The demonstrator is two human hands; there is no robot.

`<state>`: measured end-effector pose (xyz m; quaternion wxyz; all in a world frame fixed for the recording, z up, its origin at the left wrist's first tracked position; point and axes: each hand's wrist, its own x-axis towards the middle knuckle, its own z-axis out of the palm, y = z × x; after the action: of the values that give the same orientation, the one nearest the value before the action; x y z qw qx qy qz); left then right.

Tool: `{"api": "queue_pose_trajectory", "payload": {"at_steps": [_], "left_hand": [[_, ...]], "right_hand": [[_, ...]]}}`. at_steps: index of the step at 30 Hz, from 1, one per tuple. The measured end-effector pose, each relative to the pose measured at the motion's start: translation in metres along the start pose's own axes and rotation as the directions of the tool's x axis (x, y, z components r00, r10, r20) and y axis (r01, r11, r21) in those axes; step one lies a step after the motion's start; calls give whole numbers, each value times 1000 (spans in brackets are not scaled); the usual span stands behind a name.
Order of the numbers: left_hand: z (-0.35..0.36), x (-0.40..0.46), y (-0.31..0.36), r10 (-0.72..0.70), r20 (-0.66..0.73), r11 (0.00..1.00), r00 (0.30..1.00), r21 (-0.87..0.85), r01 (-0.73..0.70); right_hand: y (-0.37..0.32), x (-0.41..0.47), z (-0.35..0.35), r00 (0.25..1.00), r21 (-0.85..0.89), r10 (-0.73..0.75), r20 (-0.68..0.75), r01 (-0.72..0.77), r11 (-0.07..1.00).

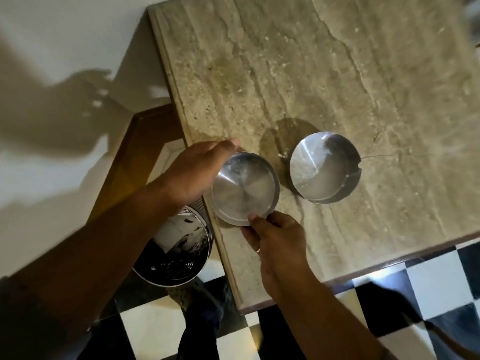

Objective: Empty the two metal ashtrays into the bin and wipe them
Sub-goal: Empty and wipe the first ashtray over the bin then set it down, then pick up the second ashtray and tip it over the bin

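Observation:
A round metal ashtray (245,189) is held at the left edge of the stone table (324,74), between both hands. My left hand (193,171) grips its far left rim, and my right hand (275,240) pinches its near rim with the thumb. The ashtray looks empty, with faint smears inside. A second metal ashtray (324,168), notched on its rim, stands on the table just to the right, untouched. The perforated metal bin (179,252) stands on the floor below the table's edge, under my left forearm, with paper and dark litter inside.
A wooden frame (140,157) stands by the white wall left of the table. The floor (428,276) is black-and-white checkered. A foot in a shoe (197,300) shows beside the bin. Something blurred sits at the table's far right corner.

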<state>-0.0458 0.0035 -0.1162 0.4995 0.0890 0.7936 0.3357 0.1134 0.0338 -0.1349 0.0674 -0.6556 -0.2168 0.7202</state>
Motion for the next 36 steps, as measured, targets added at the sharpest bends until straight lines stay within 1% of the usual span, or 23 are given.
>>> {"api": "queue_pose_trajectory", "payload": {"at_steps": [2, 4, 6, 8, 9, 11, 12, 13, 15, 17, 21, 24, 27, 30, 33, 36], "left_hand": [[2, 2, 1, 9, -21, 999, 1000, 38, -9], [6, 4, 5, 101, -114, 987, 988, 140, -85], [16, 6, 18, 203, -187, 960, 961, 230, -159], [33, 12, 34, 255, -170, 943, 952, 260, -206], [42, 17, 42, 263, -140, 938, 954, 268, -219], [65, 26, 59, 248, -49, 936, 968, 270, -226], [74, 28, 66, 210, 0, 943, 978, 262, -203], [84, 30, 75, 161, 45, 954, 986, 250, -167], [96, 32, 89, 84, 114, 969, 990, 220, -108], [99, 34, 97, 57, 134, 976, 989, 203, -84], [98, 35, 97, 11, 108, 994, 994, 110, -23], [86, 31, 93, 25, 109, 995, 994, 93, -35], [64, 23, 90, 30, 110, 997, 993, 67, -38], [33, 12, 75, 29, 70, 998, 997, -64, -25], [-3, -2, 55, 10, -5, 983, 1000, -186, -11], [-41, -22, 29, -29, -102, 974, 994, -227, 5]], "right_hand": [[-5, 1, -8, 1000, 9, 1, 12, -2, 1000], [-14, 4, -24, 999, -37, -41, 6, 41, 998], [-29, 9, -43, 991, -114, -103, -90, 93, 989], [-52, 18, -62, 965, -117, -139, -221, 116, 986], [-64, 23, -70, 958, -91, -143, -248, 123, 988], [-87, 31, -79, 962, -46, -149, -230, 143, 989], [-96, 35, -79, 965, -50, -160, -207, 152, 987], [-101, 39, -79, 965, -62, -176, -195, 167, 984], [-103, 47, -76, 947, -158, -227, -229, 194, 968], [-100, 52, -75, 933, -268, -250, -258, 179, 947], [-108, 46, -76, 942, -257, -220, -252, 154, 954], [-115, 37, -72, 957, -257, -217, -195, 164, 952], [-120, 21, -62, 972, -262, -214, -96, 182, 948], [-118, 0, -45, 973, -260, -231, 22, 229, 938], [-106, -22, -24, 959, -253, -234, 160, 269, 929], [-81, -36, 0, 935, -266, -223, 274, 297, 917]]}}
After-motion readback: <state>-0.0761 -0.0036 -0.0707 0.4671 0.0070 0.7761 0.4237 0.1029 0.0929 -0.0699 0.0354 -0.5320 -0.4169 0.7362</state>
